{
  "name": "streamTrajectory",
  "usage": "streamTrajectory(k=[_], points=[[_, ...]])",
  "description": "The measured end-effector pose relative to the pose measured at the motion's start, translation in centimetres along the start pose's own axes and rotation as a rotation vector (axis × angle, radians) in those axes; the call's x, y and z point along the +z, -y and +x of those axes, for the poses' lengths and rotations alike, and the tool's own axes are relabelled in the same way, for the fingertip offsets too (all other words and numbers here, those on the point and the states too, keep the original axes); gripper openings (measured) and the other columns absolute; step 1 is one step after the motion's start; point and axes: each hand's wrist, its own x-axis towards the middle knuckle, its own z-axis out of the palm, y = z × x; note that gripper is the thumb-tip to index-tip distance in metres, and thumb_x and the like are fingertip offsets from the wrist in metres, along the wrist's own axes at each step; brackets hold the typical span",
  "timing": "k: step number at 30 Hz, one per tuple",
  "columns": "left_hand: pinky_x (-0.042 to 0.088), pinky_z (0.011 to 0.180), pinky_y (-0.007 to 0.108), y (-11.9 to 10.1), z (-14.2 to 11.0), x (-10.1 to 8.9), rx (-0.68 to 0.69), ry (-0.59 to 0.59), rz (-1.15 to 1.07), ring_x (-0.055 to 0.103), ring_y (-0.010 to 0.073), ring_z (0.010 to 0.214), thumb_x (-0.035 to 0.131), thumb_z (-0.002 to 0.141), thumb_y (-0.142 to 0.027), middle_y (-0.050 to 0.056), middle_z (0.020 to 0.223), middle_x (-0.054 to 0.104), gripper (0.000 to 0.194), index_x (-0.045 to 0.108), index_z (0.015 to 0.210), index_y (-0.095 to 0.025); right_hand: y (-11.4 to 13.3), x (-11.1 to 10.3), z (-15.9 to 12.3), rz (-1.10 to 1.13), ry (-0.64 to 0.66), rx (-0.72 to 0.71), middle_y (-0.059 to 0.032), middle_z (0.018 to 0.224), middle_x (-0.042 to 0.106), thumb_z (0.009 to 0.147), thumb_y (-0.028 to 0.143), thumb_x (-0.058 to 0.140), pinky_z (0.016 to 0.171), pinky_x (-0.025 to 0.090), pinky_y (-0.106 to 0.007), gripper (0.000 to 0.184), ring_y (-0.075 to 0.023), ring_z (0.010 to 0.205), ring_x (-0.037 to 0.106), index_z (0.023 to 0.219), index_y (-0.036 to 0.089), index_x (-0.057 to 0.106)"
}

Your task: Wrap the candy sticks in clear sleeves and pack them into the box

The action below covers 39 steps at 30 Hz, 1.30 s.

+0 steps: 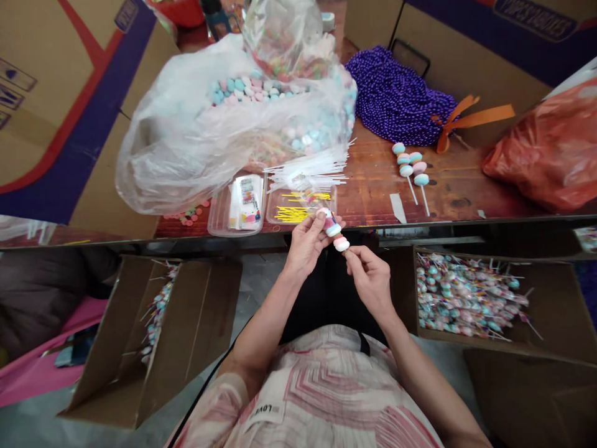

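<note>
Just over the table's front edge, my left hand (305, 244) pinches a small clear printed bag (303, 185) around a pastel marshmallow lollipop (342, 244). Its upper part sits within the bag's mouth, while the lowest white and pink piece sticks out. My right hand (372, 277) is closed at the lower end of the lollipop, where the stick is hidden by the fingers. Beyond the hands, yellow ties (293, 214) lie in a clear tray, beside another tray (214, 218) of printed bags. White sticks (321, 168) are piled behind.
A large plastic sack (158, 137) of marshmallows fills the back left. Two unwrapped lollipops (421, 179) lie at right, near purple beads (396, 93) and a red bag (545, 149). Open cartons (205, 330) below hold lollipops, including a pile of wrapped lollipops (466, 295).
</note>
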Motion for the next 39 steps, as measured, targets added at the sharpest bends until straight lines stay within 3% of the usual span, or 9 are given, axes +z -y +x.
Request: streamTrajectory(k=[6,10,14,18,23,27,32,36,39], points=[[0.059,0.09,0.038,0.2,-0.2,0.3,0.038,-0.028,0.057,0.077,0.0261,0.096,0.086,0.071,-0.041,0.008,0.091,0.078,0.04,0.066,0.093,-0.016,-0.8,-0.8,0.6,-0.407,-0.021,-0.369,-0.0029,0.073,0.063,0.097,0.027,0.049,0.064,0.043,-0.027,0.022,-0.0131,0.062,0.054,0.087,0.02,0.067],[0.059,0.09,0.038,0.2,-0.3,0.5,0.0,-0.03,0.086,0.076,0.0267,0.098,0.086,0.07,-0.037,0.008,0.09,0.078,0.038,0.067,0.095,-0.016,-0.8,-0.6,0.8,-0.496,-0.011,-0.425,-0.0037,0.068,0.061,0.097,0.027,0.046,0.063,0.044,-0.029,0.025,-0.0146,0.059,0.053,0.087,0.021,0.069],[0.059,0.09,0.039,-0.4,-0.2,0.1,-0.048,0.033,0.102,0.075,0.0274,0.101,0.086,0.07,-0.037,0.01,0.096,0.078,0.039,0.067,0.096,-0.016,-0.7,-0.6,0.5,-0.366,-0.028,-0.361,-0.0037,0.072,0.064,0.097,0.029,0.049,0.063,0.045,-0.029,0.022,-0.0145,0.06,0.055,0.092,0.021,0.069],[0.057,0.092,0.036,-1.4,-0.1,0.1,0.077,0.076,0.086,0.073,0.0266,0.107,0.09,0.065,-0.03,0.009,0.108,0.077,0.045,0.068,0.102,-0.019,-0.7,-0.8,0.0,-0.285,-0.025,-0.292,0.001,0.065,0.057,0.097,0.03,0.052,0.058,0.041,-0.027,0.02,-0.0117,0.054,0.05,0.091,0.021,0.067],[0.056,0.095,0.039,-1.8,0.2,0.4,0.06,0.073,0.05,0.072,0.0292,0.111,0.079,0.08,-0.039,0.012,0.105,0.077,0.029,0.069,0.095,-0.017,-0.3,-0.7,-0.1,-0.195,-0.003,-0.206,0.0039,0.059,0.05,0.095,0.033,0.054,0.055,0.036,-0.026,0.019,-0.0104,0.052,0.045,0.088,0.02,0.067],[0.058,0.09,0.038,-1.3,0.5,0.0,0.041,0.042,0.07,0.074,0.0282,0.104,0.078,0.081,-0.042,0.011,0.102,0.078,0.029,0.067,0.091,-0.017,0.6,-0.9,0.1,0.14,0.107,0.053,0.0049,0.055,0.047,0.091,0.04,0.061,0.048,0.029,-0.024,0.024,-0.0087,0.049,0.04,0.082,0.019,0.066],[0.059,0.086,0.036,-1.0,0.6,-0.5,0.044,0.09,0.095,0.075,0.028,0.102,0.08,0.078,-0.048,0.012,0.107,0.078,0.035,0.067,0.092,-0.018,1.4,-1.5,0.8,0.601,0.23,0.343,0.0104,0.046,0.037,0.08,0.041,0.073,0.042,0.015,-0.022,0.026,-0.0024,0.037,0.018,0.078,0.016,0.066],[0.06,0.085,0.036,-0.8,0.4,-0.3,0.066,0.106,0.075,0.075,0.0277,0.102,0.08,0.077,-0.048,0.011,0.107,0.078,0.036,0.067,0.093,-0.018,1.3,-1.1,0.9,0.647,0.237,0.378,0.0104,0.046,0.038,0.078,0.04,0.076,0.041,0.014,-0.022,0.027,-0.0012,0.036,0.017,0.077,0.016,0.066],[0.059,0.087,0.036,-0.5,0.2,-0.2,0.057,0.08,0.053,0.074,0.0278,0.104,0.081,0.077,-0.045,0.011,0.108,0.077,0.035,0.066,0.095,-0.018,0.7,-0.4,0.7,0.517,0.176,0.294,0.0088,0.049,0.04,0.083,0.043,0.071,0.042,0.015,-0.023,0.027,-0.0035,0.04,0.022,0.08,0.017,0.066]])
